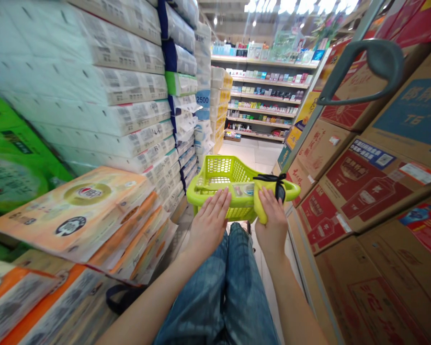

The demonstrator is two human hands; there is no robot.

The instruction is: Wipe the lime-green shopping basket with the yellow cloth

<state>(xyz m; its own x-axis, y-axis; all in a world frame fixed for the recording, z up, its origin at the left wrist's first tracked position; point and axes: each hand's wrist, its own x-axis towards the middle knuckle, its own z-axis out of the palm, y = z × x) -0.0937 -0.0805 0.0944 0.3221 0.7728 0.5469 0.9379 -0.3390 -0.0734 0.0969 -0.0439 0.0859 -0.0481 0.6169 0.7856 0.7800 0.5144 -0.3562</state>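
A yellow-green plastic shopping basket cart [243, 173] stands just ahead of my legs. My left hand [211, 215] lies on its near rim, fingers stretched out and side by side, palm down. On the right part of the same rim, my right hand [272, 213] presses a yellow cloth [260, 203] against the handle, its fingers wrapped over the cloth. A black strap or ribbon [270, 178] is tied around the rim beside the cloth. A clear label [244, 189] sits on the rim between my hands. The inside of the basket shows only its perforated walls.
Stacked tissue packs [129, 86] rise along the left, with orange packs [82, 206] jutting out nearer. Cardboard cartons [366, 177] line the right, below a grey plastic hook or handle [359, 72]. Shelves of small boxed goods [266, 96] stand across the aisle's far end.
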